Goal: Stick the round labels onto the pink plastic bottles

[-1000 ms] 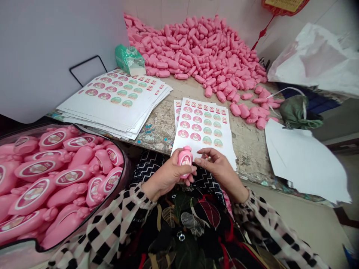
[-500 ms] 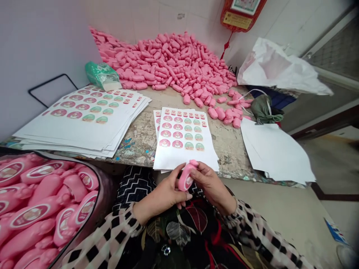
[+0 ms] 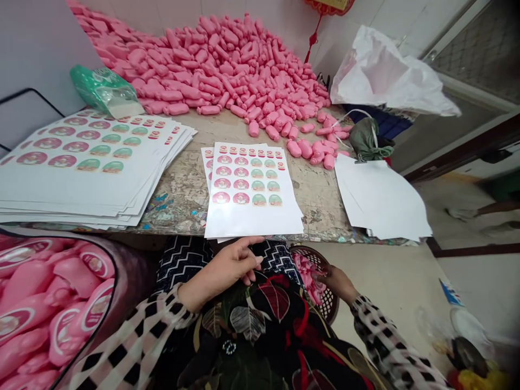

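Observation:
My left hand [image 3: 227,267] is over my lap, just below the table edge, its fingers apart and nothing in it. My right hand [image 3: 339,283] reaches down to the right into a brown plastic basket [image 3: 332,310], its fingertips against pink bottles [image 3: 307,273] lying inside. Whether it still grips one of them is hidden. In front of me on the table lies a sheet of stickers [image 3: 248,216], pink and green labels in rows, with another sheet partly under it.
A big heap of pink bottles [image 3: 227,65] covers the back of the table [image 3: 179,203]. Stacked sticker sheets [image 3: 134,208] lie left, with a green plastic bag [image 3: 99,89] on them. Blank sheets [image 3: 382,206] lie right. A bag of labelled bottles [image 3: 116,271] stands at lower left.
Both hands held a pink bottle over my lap before. My right hand has moved right and down to the basket; the left has let go. The view has shifted right and down.

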Motion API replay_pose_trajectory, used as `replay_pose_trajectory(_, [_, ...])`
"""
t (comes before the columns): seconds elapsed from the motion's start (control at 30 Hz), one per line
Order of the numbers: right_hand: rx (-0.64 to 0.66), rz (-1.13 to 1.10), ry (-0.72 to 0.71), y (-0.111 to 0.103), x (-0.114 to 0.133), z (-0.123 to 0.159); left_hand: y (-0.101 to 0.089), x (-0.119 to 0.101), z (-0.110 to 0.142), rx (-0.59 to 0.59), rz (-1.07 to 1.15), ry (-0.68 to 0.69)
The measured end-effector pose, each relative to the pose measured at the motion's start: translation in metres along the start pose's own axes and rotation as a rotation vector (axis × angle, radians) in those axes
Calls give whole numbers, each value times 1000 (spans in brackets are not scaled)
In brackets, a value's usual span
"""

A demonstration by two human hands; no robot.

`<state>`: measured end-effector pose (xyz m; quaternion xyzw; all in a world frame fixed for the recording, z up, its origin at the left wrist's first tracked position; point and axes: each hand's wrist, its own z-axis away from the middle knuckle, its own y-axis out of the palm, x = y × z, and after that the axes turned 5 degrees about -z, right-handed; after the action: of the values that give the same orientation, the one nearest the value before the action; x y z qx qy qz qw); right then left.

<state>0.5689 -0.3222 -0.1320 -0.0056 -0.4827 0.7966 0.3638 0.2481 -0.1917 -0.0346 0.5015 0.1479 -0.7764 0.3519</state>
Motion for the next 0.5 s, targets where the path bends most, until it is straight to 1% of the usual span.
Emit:
replay_pose_trajectory(0.07, [-11,26,-6,-3,0,0,-1,0,1,-9,-8,-8])
replay_pose_trajectory(0.1, [-4,37,-13,-7,4,1,-2,0,1,-14,-12,-10])
replay_pose_trajectory(0.13, [10,36,-35,-12,11,3,-2,1,1,-18,-17,-12])
replay_pose_trajectory(0.2, [29,-12,-150,-25,34,10,-2,2,1,-21,-35,-15])
replay_pose_trajectory(0.23, [9,-65,-274,-31,50,14,-2,3,0,-15,-49,-13])
replay_pose_trajectory(0.27, [-47,-133,-426,-38,68,18,-2,4,0,-7,-63,-11])
replay_pose_trajectory(0.3, [-145,-181,-557,-44,86,22,-1,4,-1,3,-74,-6])
replay_pose_trajectory(0.33, [-260,-169,-659,-49,103,25,-1,5,-1,14,-81,1])
replay_pose_trajectory(0.37, [-330,-99,-730,-53,120,26,-2,7,0,23,-83,10])
replay_pose_trajectory(0.4, [-380,1,-764,-55,134,26,-2,8,1,32,-82,20])
replay_pose_trajectory(0.43, [-400,118,-782,-57,146,25,-4,8,2,37,-78,32])
replay_pose_trajectory(0.5, [-372,335,-785,-57,161,20,-8,10,5,41,-73,56])
